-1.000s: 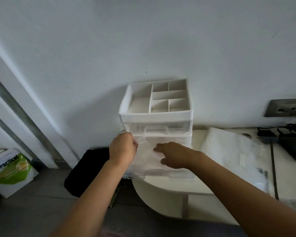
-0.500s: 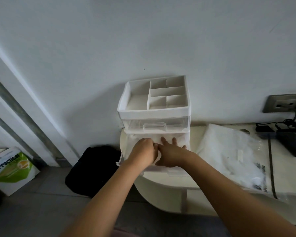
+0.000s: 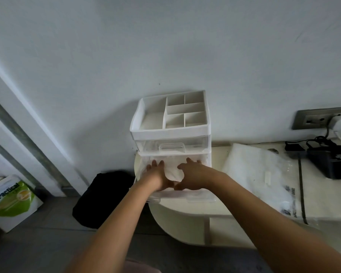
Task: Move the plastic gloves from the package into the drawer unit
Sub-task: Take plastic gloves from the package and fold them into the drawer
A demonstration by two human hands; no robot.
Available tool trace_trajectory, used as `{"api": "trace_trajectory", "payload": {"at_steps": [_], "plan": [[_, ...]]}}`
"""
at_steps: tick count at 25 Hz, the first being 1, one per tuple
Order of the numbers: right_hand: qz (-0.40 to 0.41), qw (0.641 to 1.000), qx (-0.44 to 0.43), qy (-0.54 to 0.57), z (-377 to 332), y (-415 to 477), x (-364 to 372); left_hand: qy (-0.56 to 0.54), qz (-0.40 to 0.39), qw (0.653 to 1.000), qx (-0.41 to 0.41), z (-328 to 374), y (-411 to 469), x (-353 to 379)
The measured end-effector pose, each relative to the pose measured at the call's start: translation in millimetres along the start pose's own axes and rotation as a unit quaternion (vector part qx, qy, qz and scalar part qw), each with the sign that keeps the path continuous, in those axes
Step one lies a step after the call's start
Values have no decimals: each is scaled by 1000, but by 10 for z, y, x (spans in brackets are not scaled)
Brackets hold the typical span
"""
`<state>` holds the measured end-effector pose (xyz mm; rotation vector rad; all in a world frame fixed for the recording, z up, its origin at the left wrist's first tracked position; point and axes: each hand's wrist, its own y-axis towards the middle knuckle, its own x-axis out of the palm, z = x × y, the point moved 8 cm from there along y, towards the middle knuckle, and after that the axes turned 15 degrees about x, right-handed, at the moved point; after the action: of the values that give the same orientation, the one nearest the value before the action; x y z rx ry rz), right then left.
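From the head view, the left hand [image 3: 158, 177], curled into a fist half a second ago, now lies flat beside the right hand [image 3: 194, 175]. Both have their fingers straight and slightly spread, pressing the plastic gloves [image 3: 173, 171] down into the pulled-out lower drawer [image 3: 185, 197] of the drawer unit [image 3: 170, 133]. The package [image 3: 260, 174] lies nearby to the right. I'd say the stowing is nearly done; the drawer isn't yet pushed in.

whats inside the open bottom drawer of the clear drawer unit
A crumpled pile of thin whitish plastic gloves, with the left hand and right hand pressing it down. Hands and pile hide the drawer floor.
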<state>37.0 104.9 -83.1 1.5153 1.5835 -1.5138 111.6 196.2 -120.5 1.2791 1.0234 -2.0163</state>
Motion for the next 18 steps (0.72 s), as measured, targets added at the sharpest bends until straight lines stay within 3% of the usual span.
{"api": "trace_trajectory", "payload": {"at_steps": [3,7,10,13,18], "plan": [[23,999,-42,24,89,-350,-341,-19,4,1000,4,31,-45,-39],[61,996,-43,44,646,-683,-782,-72,86,993,38,192,-307,-240],[81,996,39,17,1380,-770,-984,-23,222,972,76,497,-563,-582],[62,989,126,35,2122,-710,-933,-34,311,934,173,1024,-704,-702],[-5,951,290,104,3044,-529,-589,-86,269,897,340,1918,-627,-373]]}}
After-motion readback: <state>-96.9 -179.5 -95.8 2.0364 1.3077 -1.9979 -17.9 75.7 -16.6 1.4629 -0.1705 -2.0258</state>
